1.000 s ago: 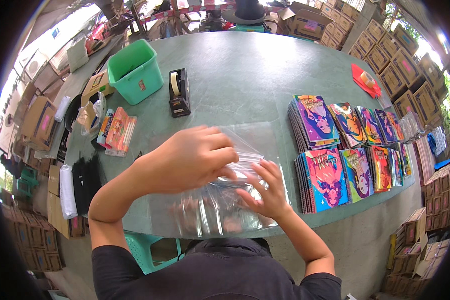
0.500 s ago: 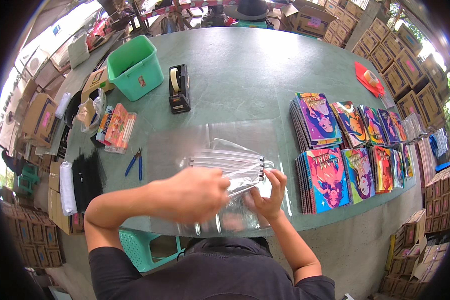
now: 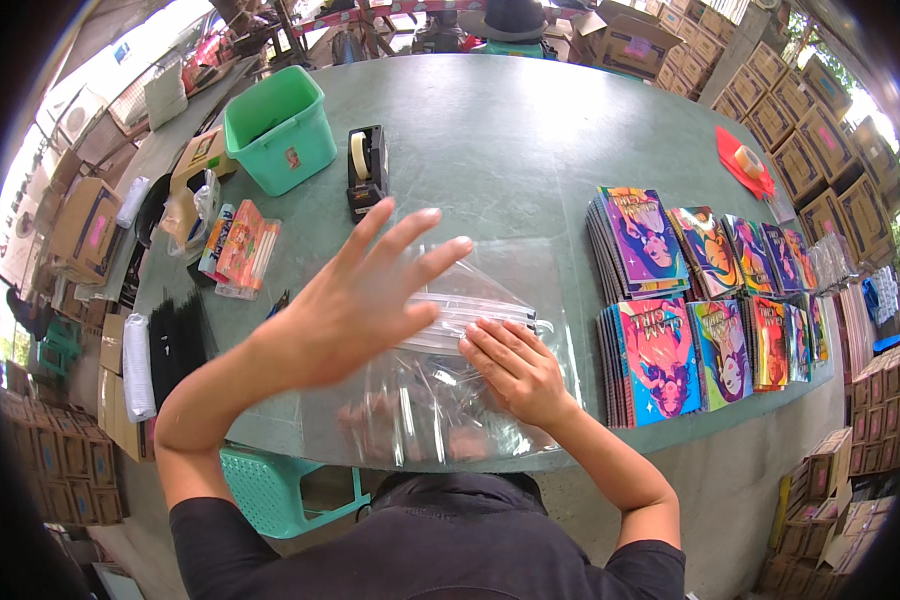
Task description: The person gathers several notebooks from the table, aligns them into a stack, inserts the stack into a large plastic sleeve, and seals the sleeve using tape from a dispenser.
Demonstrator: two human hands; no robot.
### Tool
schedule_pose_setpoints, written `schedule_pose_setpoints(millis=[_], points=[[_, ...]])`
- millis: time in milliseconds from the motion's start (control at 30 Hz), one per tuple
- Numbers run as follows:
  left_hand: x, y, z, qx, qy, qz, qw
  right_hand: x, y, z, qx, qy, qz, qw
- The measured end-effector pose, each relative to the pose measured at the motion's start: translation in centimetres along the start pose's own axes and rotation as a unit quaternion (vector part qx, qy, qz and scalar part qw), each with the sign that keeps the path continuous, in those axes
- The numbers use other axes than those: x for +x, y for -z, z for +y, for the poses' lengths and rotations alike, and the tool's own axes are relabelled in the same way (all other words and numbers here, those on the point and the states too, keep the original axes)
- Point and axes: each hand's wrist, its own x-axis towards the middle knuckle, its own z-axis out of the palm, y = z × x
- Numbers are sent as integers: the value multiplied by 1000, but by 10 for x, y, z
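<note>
A bundle of slim white sticks with dark ends (image 3: pixel 448 312) lies in clear plastic on the table in front of me. My right hand (image 3: pixel 520 378) rests flat over the right end of this bundle, fingers stretched out. Raised above its left end, my left hand (image 3: pixel 345 305) is open and slightly blurred, its fingers spread and holding nothing. Clear plastic sheets or bags (image 3: pixel 420 420) are spread beneath and in front of the bundle. Just beyond my left fingertips stands a black tape dispenser (image 3: pixel 367 165). My left arm and hand mostly hide the blue-handled pliers (image 3: pixel 279 302).
Spiral notebooks with colourful covers (image 3: pixel 660 355) stand in stacks at the right. At the left are a green bin (image 3: pixel 285 150), pink-orange packs (image 3: pixel 242 250), black strips (image 3: pixel 180 345) and a white roll (image 3: pixel 137 365). A tape roll (image 3: pixel 748 160) lies on red material at the far right.
My left hand has lifted off the bundle, moved left and away from me, and spread its fingers. My right hand has gone from gripping the bundle's right end to lying flat on it.
</note>
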Motion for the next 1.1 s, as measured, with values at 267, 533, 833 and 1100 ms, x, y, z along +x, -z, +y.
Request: schedule_pose_setpoints(millis=[267, 533, 833, 1100], points=[[45, -49, -6, -16, -76, -10, 997, 0, -7, -4, 49, -53, 51, 996], [46, -21, -20, 95, 0, -4, 995, 13, 9, -16, -105, -51, 31, 993], [7, -65, -13, -400, 243, 224, 855, 26, 19, -1, 46, -48, -83, 994], [-62, -134, 51, -119, 292, 273, 909, 43, 40, 6, 146, -57, -189, 969]])
